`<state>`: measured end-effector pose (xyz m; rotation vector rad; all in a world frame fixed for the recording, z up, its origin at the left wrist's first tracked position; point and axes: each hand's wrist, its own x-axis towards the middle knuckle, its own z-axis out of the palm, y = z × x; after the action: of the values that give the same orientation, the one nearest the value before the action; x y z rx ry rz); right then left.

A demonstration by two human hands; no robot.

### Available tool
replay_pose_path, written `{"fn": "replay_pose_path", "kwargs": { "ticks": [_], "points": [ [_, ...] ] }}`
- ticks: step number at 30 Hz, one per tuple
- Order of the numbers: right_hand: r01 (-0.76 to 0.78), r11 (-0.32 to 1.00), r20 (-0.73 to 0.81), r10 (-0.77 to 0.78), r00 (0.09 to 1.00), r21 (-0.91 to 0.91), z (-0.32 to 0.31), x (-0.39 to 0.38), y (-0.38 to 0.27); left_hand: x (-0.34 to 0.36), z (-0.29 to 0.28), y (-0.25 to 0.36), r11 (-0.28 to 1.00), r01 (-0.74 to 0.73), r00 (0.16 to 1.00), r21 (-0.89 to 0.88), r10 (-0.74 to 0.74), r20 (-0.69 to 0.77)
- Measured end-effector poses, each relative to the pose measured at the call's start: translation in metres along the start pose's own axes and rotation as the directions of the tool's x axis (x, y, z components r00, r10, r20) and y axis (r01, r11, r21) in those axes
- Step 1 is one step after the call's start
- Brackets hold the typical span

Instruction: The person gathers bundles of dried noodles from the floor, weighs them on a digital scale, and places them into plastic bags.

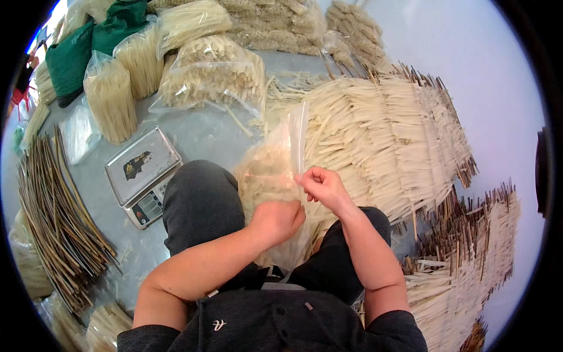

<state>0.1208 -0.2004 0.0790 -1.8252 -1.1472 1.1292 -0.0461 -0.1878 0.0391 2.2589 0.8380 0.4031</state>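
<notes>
In the head view, the right hand [325, 188] has its thumb and forefinger brought together, and they are clamped on the long edge of a clear bag [267, 164]. The left hand [278, 223] is lower and near to it, with curled fingers at the same bag; its fingertips are hidden, so I cannot tell whether they are pressed together on the film. The bag is in front of the body, between the left knee [202, 196] and the right knee [375, 223].

The left knee covers one corner of the scale [143, 167], which has a metal tray and a small display. The left forearm [205, 264] passes across the lap and hides part of it. At the far left lies a bundle of dark thin sticks [64, 217]. To the right of the bag there is a big heap of pale strips [375, 141], with dark stick ends along its far side.

Through the film of the clear bag some pale contents are visible, but they are blurred. Beyond the scale, a standing plastic bag [111, 97] is filled with long pale strips; near it are a wide plastic bag [214, 76] of similar strips and a green sack [69, 61].
</notes>
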Motion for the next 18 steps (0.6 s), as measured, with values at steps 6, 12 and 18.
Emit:
{"fn": "replay_pose_path", "kwargs": {
  "ticks": [6, 12, 18],
  "points": [
    [0.262, 0.965, -0.184, -0.261, 0.948, -0.017, 0.017, -0.003, 0.024, 0.001, 0.001, 0.002, 1.0, 0.001, 1.0, 0.027, -0.001, -0.005],
    [0.245, 0.962, -0.186, -0.264, 0.947, -0.119, 0.015, -0.003, 0.026, 0.0, 0.002, 0.004, 0.997, -0.023, 1.0, 0.071, 0.023, -0.003],
    [0.313, 0.919, -0.229, -0.367, 0.902, -0.238, 0.019, -0.005, 0.025, -0.001, 0.009, -0.001, 0.998, -0.044, 0.998, 0.054, 0.046, -0.034]
  ]
}}
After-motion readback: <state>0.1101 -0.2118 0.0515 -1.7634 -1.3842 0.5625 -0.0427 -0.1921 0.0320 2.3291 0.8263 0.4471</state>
